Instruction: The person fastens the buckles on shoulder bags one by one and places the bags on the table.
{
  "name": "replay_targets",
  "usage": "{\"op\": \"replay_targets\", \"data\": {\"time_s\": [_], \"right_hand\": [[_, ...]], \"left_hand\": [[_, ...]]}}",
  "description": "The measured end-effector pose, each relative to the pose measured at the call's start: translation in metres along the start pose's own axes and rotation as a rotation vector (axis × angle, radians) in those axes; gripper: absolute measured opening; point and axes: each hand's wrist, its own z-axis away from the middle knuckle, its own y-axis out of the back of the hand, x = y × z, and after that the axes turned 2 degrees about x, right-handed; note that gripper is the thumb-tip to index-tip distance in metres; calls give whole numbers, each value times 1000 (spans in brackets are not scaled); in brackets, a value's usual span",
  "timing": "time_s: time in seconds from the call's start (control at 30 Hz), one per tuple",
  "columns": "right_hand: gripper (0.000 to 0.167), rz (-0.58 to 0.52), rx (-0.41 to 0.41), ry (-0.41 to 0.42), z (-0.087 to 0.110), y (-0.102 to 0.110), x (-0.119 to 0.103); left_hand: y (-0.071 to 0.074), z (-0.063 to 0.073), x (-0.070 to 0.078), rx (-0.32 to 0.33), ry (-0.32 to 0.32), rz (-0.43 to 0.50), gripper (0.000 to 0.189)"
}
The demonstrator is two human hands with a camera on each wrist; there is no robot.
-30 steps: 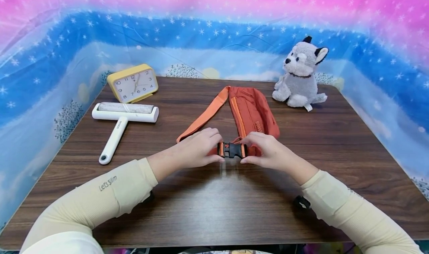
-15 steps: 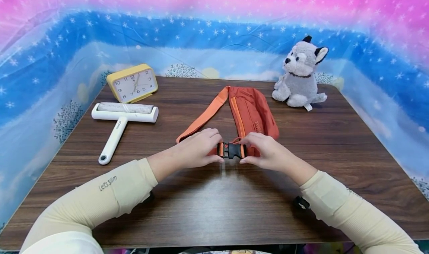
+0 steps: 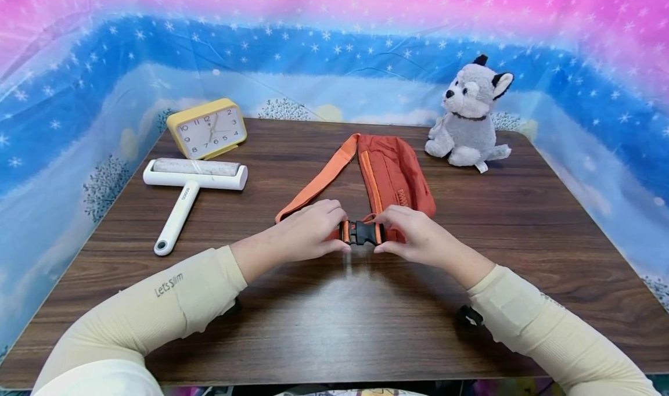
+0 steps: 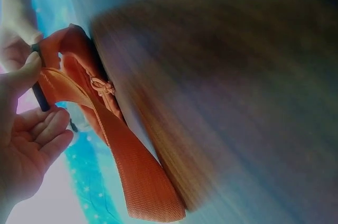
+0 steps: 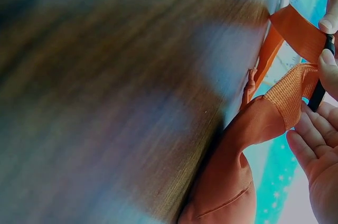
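Observation:
A rust-orange waist bag (image 3: 394, 172) lies on the table, its lighter orange strap (image 3: 319, 181) looping out to the left. In front of it the black side-release buckle (image 3: 362, 233) is held level, its two halves meeting end to end between my hands. My left hand (image 3: 308, 230) pinches the left half between thumb and fingers. From the other side, thumb and fingertips of my right hand (image 3: 418, 236) grip the right half. Both wrist views show the buckle edge-on, with the strap (image 4: 142, 176) twisting away below the left hand and the bag's fabric (image 5: 227, 176) hanging beside the right.
To the left lies a white lint roller (image 3: 193, 181), with a yellow alarm clock (image 3: 209, 130) behind it. A grey plush dog (image 3: 467, 117) sits at the back right of the dark wooden table (image 3: 522, 222). A snowflake-patterned cloth (image 3: 334, 65) surrounds the back and sides.

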Motion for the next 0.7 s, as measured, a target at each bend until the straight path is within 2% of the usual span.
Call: {"op": "replay_targets", "data": {"time_s": [0.37,0.7], "right_hand": [[40,11,-20,11,-2,1,-2],[39,19,-25,15,-4,1,-4]], "left_hand": [[1,0,1,-24,20,-14,40],[1,-1,2,-5,23,-14,41]]}}
